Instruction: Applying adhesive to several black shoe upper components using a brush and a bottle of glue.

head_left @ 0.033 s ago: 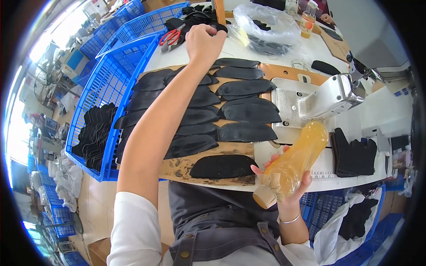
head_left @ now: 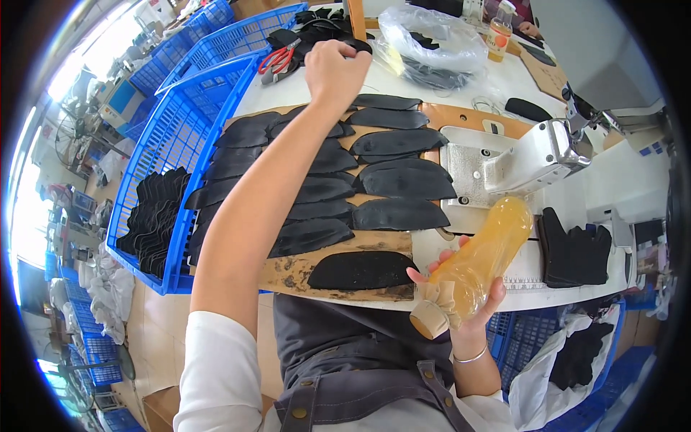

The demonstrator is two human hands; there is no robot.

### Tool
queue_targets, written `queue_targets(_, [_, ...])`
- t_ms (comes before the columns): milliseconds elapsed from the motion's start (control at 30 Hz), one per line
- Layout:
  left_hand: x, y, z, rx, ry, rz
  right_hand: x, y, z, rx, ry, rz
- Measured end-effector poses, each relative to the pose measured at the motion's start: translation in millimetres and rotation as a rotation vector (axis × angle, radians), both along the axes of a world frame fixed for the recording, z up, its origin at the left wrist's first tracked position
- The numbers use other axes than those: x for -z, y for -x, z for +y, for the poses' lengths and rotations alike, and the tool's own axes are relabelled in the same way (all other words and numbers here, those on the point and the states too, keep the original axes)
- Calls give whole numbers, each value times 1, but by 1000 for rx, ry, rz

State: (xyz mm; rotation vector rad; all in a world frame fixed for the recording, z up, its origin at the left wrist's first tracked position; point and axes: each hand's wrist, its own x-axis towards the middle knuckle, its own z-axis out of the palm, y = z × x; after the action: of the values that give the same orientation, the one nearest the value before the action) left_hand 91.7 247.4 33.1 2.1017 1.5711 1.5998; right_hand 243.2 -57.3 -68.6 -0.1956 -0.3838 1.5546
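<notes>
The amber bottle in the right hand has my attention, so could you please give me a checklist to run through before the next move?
1. Right hand wrapped around the amber bottle: ok, thumb and fingers are on it.
2. Pale cap tightly sealed: cannot tell from this view.
3. Left hand free: cannot tell, its curled fingers hide any grip.
4. Red-handled pliers set down: ok, lying to the left of that hand.
5. Smooth black pieces laid without overlap: not ok, several overlap.
6. Textured black piece at the front on the brown board: ok.
</notes>
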Motion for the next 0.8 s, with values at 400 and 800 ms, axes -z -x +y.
queue_targets(400, [35,-47,-23,469,-165,923,-4,-1,0,-1,26,-56])
queue_targets(800, [33,-49,-21,430,-246,991,-4,0,0,-5,64,-51])
